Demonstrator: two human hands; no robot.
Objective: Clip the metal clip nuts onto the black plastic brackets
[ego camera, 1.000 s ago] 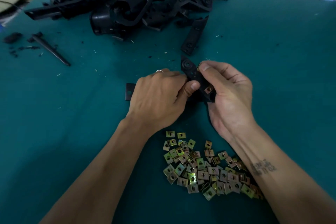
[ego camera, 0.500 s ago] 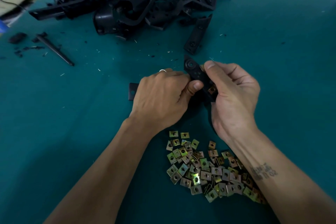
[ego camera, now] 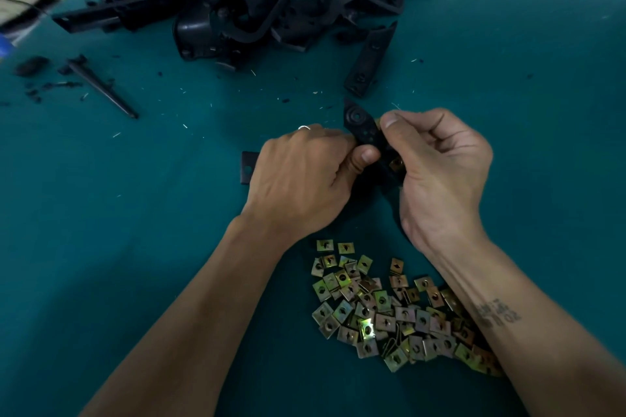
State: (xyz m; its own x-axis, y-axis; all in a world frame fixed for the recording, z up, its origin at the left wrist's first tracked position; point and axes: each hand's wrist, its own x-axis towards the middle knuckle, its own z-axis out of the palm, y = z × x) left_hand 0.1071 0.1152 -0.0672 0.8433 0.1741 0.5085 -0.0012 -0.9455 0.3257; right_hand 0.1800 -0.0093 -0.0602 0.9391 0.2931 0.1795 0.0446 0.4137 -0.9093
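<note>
Both hands sit a touch farther from the camera than a second ago, and the right thumb has slid up toward the bracket's rounded end. At centre, the left hand (ego camera: pixel 301 176) and right hand (ego camera: pixel 440 173) together pinch a small black plastic bracket with a round hole (ego camera: pixel 360 127), holding it above the teal table surface (ego camera: pixel 135 247); the left thumb presses its lower face, while the right thumb and fingers close on its right edge. One brass-coloured metal clip nut (ego camera: pixel 395 163) shows on the bracket's lower end, against the right palm. Near the forearms lies a loose pile of brass-coloured square clip nuts (ego camera: pixel 382 311). At the far edge a heap of black plastic brackets and parts (ego camera: pixel 237 7) rests, with a single long black bracket (ego camera: pixel 369 61) lying just beside it.
</note>
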